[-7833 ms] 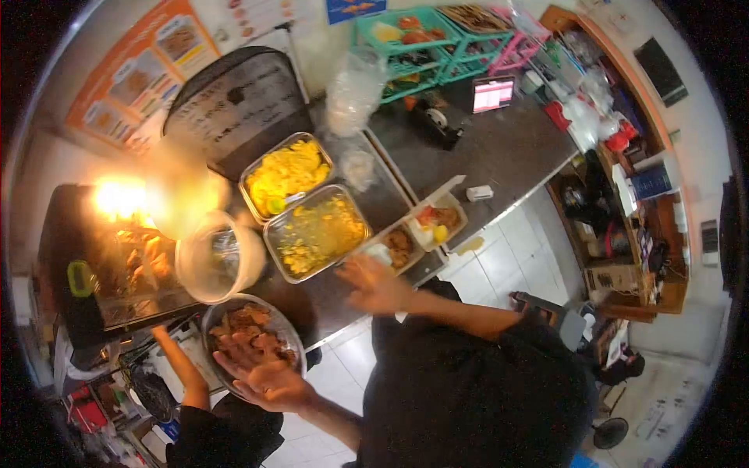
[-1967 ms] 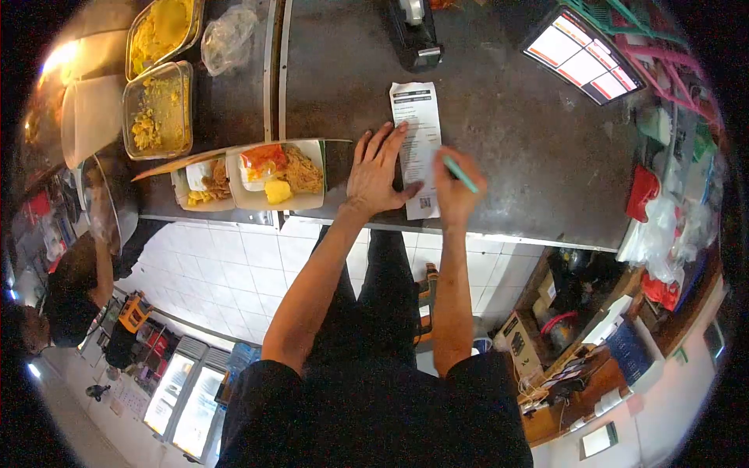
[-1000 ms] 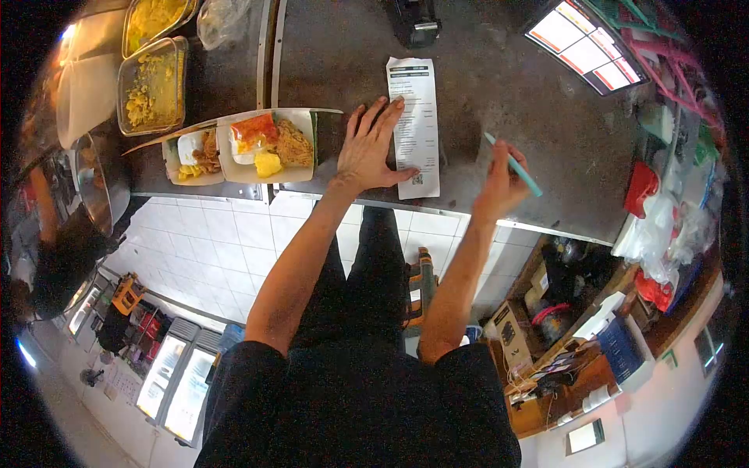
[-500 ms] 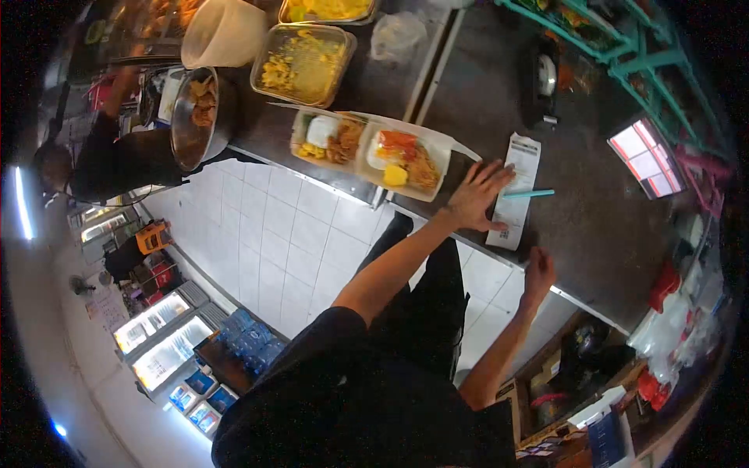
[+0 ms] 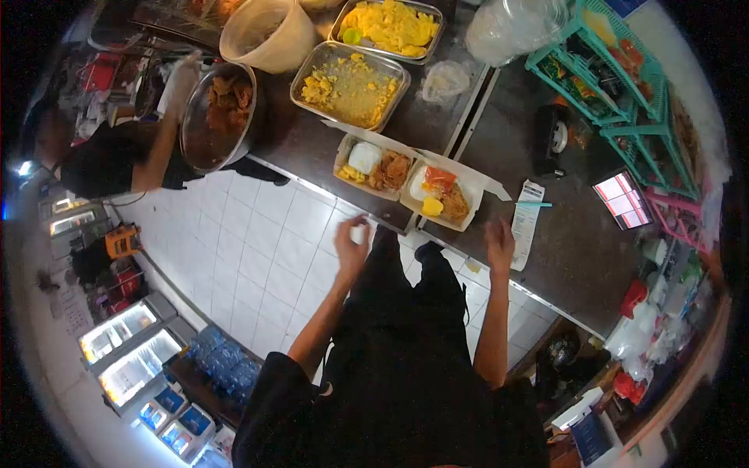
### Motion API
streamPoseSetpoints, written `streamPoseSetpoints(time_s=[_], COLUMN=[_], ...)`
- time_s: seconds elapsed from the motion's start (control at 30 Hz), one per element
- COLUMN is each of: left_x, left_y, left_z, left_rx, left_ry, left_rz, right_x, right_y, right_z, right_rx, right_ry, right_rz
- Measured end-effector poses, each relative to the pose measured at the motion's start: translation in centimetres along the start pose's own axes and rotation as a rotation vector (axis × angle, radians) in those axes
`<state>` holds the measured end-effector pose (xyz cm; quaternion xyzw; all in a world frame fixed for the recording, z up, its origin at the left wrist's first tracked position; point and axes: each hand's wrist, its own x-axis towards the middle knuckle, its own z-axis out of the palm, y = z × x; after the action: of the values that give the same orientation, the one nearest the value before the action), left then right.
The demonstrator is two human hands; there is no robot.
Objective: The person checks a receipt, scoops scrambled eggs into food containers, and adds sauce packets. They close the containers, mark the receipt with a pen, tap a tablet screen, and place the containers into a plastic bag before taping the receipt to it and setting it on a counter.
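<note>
My left hand (image 5: 353, 243) hangs over the floor just off the counter's front edge, fingers loosely curled, with a gap beside the thumb and nothing visible in it. My right hand (image 5: 499, 246) is raised at the edge, fingers loosely extended, beside a long printed receipt (image 5: 525, 234). A light-blue pen (image 5: 534, 204) lies across that paper. Between and beyond my hands sit two open cardboard meal boxes. The left box (image 5: 343, 170) holds rice, yellow egg and fried meat. In the right box (image 5: 460, 225) are rice with red sauce, a yellow piece and fried meat.
Behind the boxes stand metal trays of yellow egg (image 5: 388, 30), (image 5: 300, 104) and a plastic tub (image 5: 257, 39). At left, a co-worker's gloved hand (image 5: 183, 74) is near a metal bowl of fried meat (image 5: 187, 144). A tablet (image 5: 622, 199) and green racks (image 5: 601, 109) are at right.
My left hand has lifted off the receipt and moved left, away from the counter. My right hand has come up beside the receipt. The view has shifted, and the co-worker's gloved hand now shows.
</note>
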<state>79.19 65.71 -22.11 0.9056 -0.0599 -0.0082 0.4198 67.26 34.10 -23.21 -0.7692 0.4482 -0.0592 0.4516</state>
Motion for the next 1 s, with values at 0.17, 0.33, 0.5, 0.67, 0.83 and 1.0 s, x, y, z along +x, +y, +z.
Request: streamPoseSetpoints(time_s=[0.17, 0.33, 0.5, 0.67, 0.83, 1.0], left_x=[11.8, 17.8, 18.4, 19.9, 20.7, 19.8], left_y=[-5.2, -11.6, -10.0, -11.5, -12.6, -9.3], left_z=[-1.6, 1.2, 0.3, 0.4, -1.1, -2.3], left_rx=[-0.225, -0.401, -0.381, -0.49, -0.095, -0.36], left_ry=[0.192, -0.053, -0.191, -0.249, -0.169, 0.091], left_rz=[-0.214, -0.21, -0.154, -0.246, 0.035, -0.046], right_x=[3.3, 1.6, 1.5, 1.0, -0.2, -0.8], right_y=[3.6, 1.2, 0.3, 1.0, 2.1, -0.3], right_z=[6.9, 7.1, 6.8, 9.0, 10.3, 7.6], right_rx=[0.32, 0.39, 0.528, 0.25, -0.073, -0.143], right_ry=[-0.013, 0.068, 0.119, 0.328, 0.477, 0.435], right_rz=[0.102, 0.157, 0.322, 0.162, -0.116, -0.103])
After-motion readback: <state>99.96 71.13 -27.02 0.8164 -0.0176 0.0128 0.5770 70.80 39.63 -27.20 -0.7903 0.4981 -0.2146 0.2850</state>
